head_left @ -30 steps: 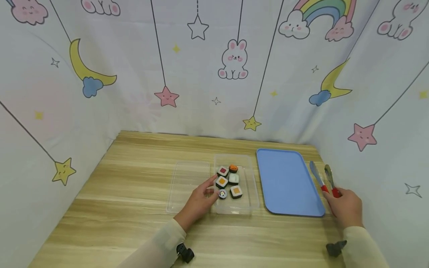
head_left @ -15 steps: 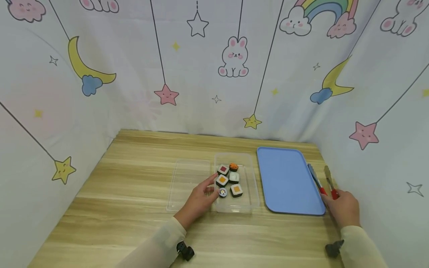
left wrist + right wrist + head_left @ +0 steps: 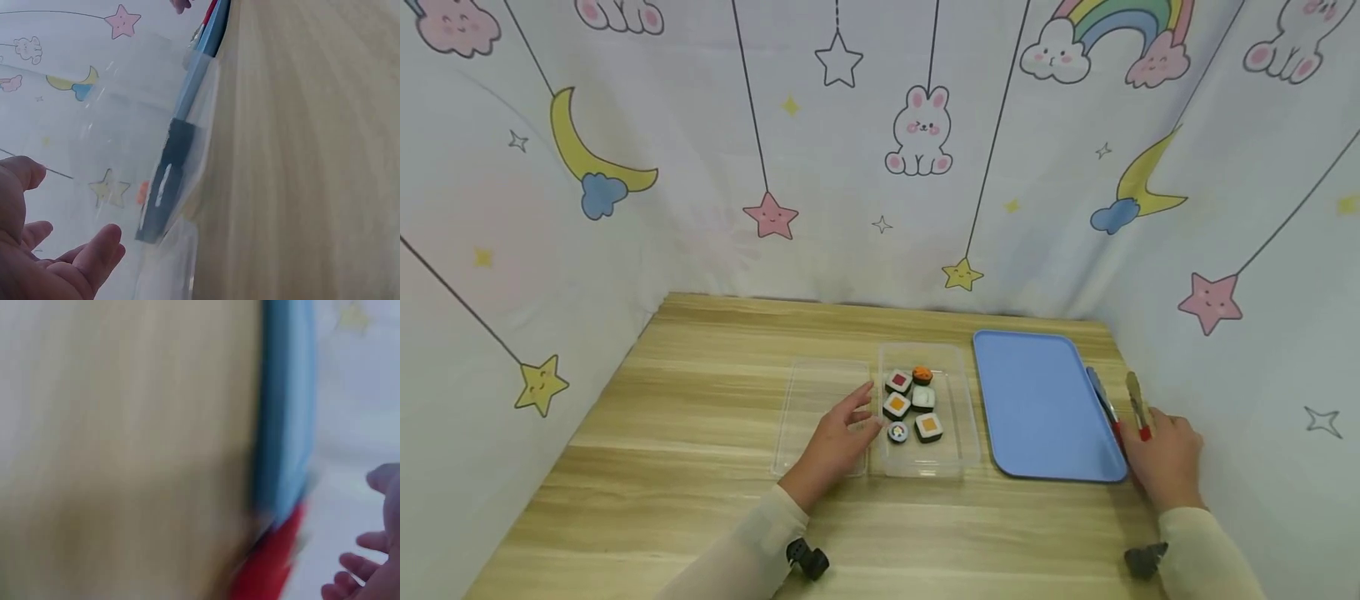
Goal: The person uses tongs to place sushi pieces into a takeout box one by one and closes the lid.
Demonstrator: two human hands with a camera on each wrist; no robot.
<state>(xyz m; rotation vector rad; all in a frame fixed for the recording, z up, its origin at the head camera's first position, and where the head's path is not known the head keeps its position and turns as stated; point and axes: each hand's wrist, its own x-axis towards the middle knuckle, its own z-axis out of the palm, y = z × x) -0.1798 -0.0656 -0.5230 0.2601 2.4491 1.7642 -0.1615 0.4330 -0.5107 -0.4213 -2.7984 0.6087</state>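
My left hand [image 3: 831, 446] hovers over the clear flat lid [image 3: 801, 404], its fingers spread, just left of a clear plastic container [image 3: 961, 408]. Several toy sushi pieces [image 3: 928, 427] sit inside that container. In the left wrist view, a gap shows between the fingers [image 3: 100, 253] and the container's wall. Over at the right, my right hand [image 3: 1167, 462] lies above the handle end of a pair of tongs [image 3: 1138, 404] with red grips. The right wrist view is blurred, but the loose fingers [image 3: 359, 565] stand apart from the red grip [image 3: 265, 565].
A blue tray [image 3: 1045, 408] lies between the container and the tongs, whose left arm runs along its right edge. White patterned curtains [image 3: 850, 167] enclose the wooden table [image 3: 715, 350] at the back and sides.
My left hand has drawn back leftward from the container's side. My right hand has loosened from the tongs' grips, and the tongs have come to lie against the tray's edge.
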